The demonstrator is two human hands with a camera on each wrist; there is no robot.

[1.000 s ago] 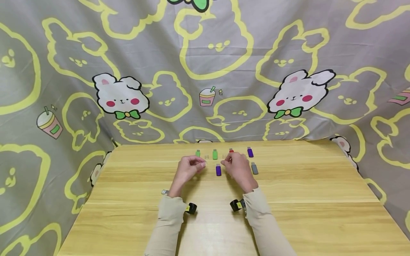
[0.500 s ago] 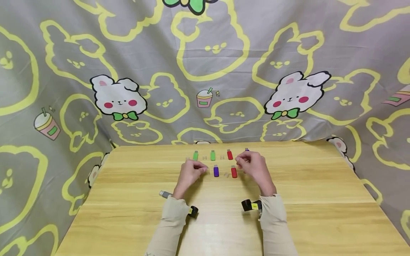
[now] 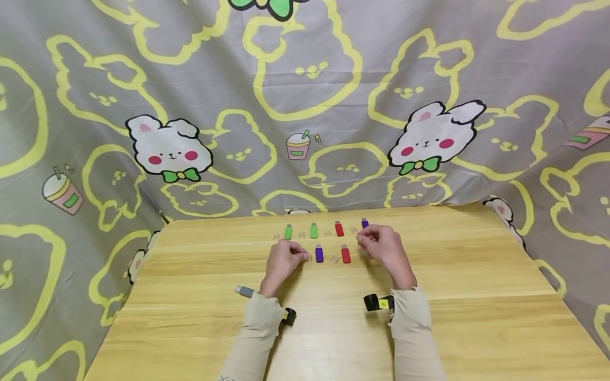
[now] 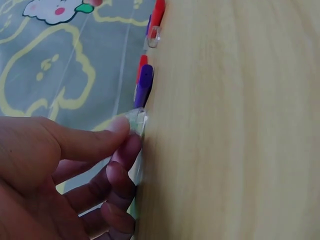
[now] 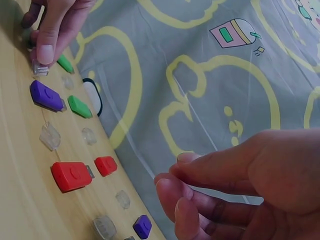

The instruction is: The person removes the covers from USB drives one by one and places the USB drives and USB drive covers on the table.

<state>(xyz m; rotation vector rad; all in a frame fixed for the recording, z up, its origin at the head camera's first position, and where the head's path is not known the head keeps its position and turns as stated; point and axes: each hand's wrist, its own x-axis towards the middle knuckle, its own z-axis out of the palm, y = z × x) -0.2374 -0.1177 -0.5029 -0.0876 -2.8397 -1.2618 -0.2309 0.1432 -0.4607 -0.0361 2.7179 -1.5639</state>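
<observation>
My left hand (image 3: 284, 262) pinches a small clear cap (image 4: 138, 120) between thumb and index finger. Just right of it a purple USB stick (image 3: 319, 254) lies on the table, its metal plug toward the back. Farther right come a loose clear cap (image 3: 335, 259) and a red USB stick (image 3: 346, 255). My right hand (image 3: 383, 248) hovers past that red stick, thumb near the loosely curled fingers, and nothing shows between them in the right wrist view. Below it in that view lies another clear cap (image 5: 104, 227), with a second purple USB stick (image 5: 142, 226) beside it.
Along the back edge of the wooden table (image 3: 476, 317) lie two green USB sticks (image 3: 313, 230) and a red one (image 3: 339, 228), with clear caps (image 3: 302, 234) between. A grey USB stick (image 3: 244, 290) lies by the left wrist. A patterned cloth (image 3: 429, 174) hangs behind.
My right hand has moved right, uncovering the front red USB stick and the loose cap beside it; it now covers where another grey stick lay. The left hand keeps its pinch, slightly nearer the front.
</observation>
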